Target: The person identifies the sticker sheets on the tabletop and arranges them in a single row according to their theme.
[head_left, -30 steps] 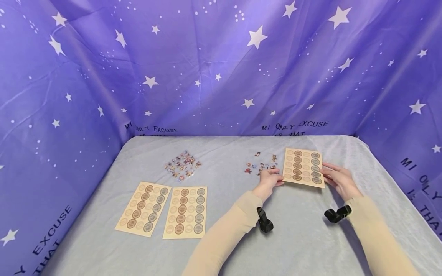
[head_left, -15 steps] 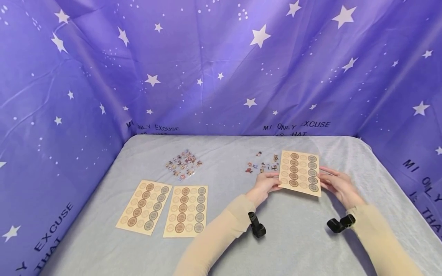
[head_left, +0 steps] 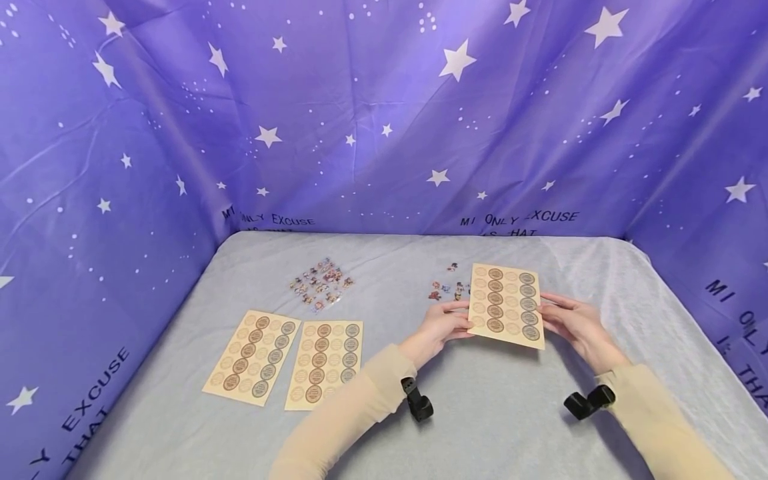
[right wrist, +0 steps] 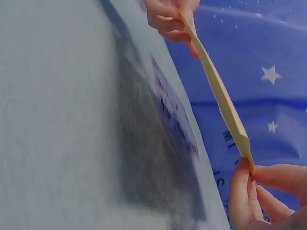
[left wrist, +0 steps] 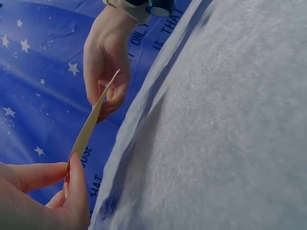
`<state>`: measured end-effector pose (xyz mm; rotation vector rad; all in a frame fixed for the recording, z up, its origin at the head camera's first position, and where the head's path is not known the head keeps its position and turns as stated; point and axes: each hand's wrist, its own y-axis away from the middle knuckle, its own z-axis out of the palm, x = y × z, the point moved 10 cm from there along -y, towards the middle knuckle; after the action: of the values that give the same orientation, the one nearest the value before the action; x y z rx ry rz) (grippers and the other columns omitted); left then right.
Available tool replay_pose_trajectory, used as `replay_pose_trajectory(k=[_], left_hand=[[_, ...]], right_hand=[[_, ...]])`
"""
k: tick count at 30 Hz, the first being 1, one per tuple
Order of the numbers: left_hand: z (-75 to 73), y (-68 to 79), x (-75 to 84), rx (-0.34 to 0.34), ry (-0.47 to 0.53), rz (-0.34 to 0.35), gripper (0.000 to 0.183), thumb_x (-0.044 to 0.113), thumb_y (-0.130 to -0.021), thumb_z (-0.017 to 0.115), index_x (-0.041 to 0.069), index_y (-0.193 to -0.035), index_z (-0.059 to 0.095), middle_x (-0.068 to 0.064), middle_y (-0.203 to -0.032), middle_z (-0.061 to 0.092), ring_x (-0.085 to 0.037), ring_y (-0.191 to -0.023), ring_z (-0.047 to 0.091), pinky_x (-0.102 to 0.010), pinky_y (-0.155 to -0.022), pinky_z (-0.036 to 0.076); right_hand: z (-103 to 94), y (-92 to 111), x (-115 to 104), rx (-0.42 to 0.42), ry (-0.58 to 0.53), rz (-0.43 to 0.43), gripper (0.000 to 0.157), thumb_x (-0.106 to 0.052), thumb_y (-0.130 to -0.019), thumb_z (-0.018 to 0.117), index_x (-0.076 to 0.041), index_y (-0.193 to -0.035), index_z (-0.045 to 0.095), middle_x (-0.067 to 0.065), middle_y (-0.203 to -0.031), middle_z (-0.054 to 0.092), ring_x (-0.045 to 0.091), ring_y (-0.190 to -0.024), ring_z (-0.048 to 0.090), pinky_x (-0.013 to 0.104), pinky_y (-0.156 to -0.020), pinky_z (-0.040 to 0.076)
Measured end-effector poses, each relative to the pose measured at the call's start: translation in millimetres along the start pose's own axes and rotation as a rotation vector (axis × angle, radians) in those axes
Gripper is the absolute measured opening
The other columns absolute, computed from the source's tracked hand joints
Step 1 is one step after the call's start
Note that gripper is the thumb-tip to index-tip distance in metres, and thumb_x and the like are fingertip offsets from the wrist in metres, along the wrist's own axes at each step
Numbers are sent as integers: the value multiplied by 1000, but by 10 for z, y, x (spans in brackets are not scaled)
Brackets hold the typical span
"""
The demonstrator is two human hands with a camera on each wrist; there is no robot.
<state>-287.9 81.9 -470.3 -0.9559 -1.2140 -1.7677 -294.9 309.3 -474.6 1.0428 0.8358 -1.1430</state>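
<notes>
**Held sheet [head_left: 507,307] in the air, not laid down**

Head view: we see the held sheet on the right side of the scene, above the grey table [head_left: 492,433], face up and tilted, spanning both hands. The left hand [head_left: 437,331] has its left edge near the near corner; the right hand [head_left: 581,330] has its right edge. Two matching sheets lie flat at left: an angled sheet [head_left: 252,358] and, just beside it, a straighter sheet [head_left: 324,365], its near right corner under the left sleeve [head_left: 351,407]. Beyond them, on the far side, we note a clear sticker sheet [head_left: 322,285] at left and a second clear sheet [head_left: 446,287] further right, partly hidden behind the held one.

By our judgement the work is partway: two tan sheets are down, this one is not, and setting it down is what's left. We can't tell whether the clear sheets count as finished.

Left wrist view: we get the held sheet almost edge-on. The left thumb and fingers pinch the near end, gap no wider than the sheet; the right hand has the other end.

Right wrist view: we see the right thumb and fingers pinching the near end just as tightly, left hand at the far end. The sheet stands clear of its shadow [right wrist: 148,158] on the cloth, so it's definitely raised.
</notes>
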Motion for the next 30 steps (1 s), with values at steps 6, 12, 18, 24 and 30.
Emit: replay_pose_trajectory(k=[6, 12, 18, 24, 30], left_hand=[[-109, 127, 47, -12, -12, -1, 48, -19, -69, 57, 1, -113, 58, -14, -81, 64, -20, -66, 64, -32, -64, 55], [-236, 216, 62, -22, -45, 7, 50, -18, -70, 57, 0, -116, 56, -17, -85, 65, -18, -65, 63, -32, -65, 55], [-382, 310, 48, -8, -58, 3, 51, -18, -69, 58, 0, -118, 54, -13, -81, 65, -16, -62, 62, -33, -64, 55], [-499, 399, 55, -11, -57, 13, 54, -18, -69, 57, 0, -120, 52, -11, -78, 64, -16, -61, 62, -34, -65, 55], [-599, 493, 88, -27, -66, 28, 56, -17, -70, 57, -1, -123, 49, -8, -76, 62, -14, -60, 61, -34, -65, 55]], right_hand=[[142, 21, 12, -12, 21, 1, 26, -2, -72, 70, -21, -90, 68, 2, -85, 68, 13, -81, 64, 26, -74, 52], [153, -72, 153, -11, 57, 8, 34, -9, -68, 74, -18, -99, 66, 2, -89, 68, 13, -84, 63, 29, -78, 50], [247, -103, 249, -5, 83, 18, 37, -10, -68, 75, -17, -103, 65, 2, -92, 67, 16, -86, 63, 32, -78, 50], [442, -59, 249, -37, 97, 5, 39, -10, -69, 74, -14, -107, 63, 4, -92, 67, 17, -87, 63, 33, -79, 50], [533, -75, 364, -16, 97, 48, 63, -17, -58, 80, -10, -115, 57, 3, -90, 67, 16, -86, 63, 33, -80, 49]])
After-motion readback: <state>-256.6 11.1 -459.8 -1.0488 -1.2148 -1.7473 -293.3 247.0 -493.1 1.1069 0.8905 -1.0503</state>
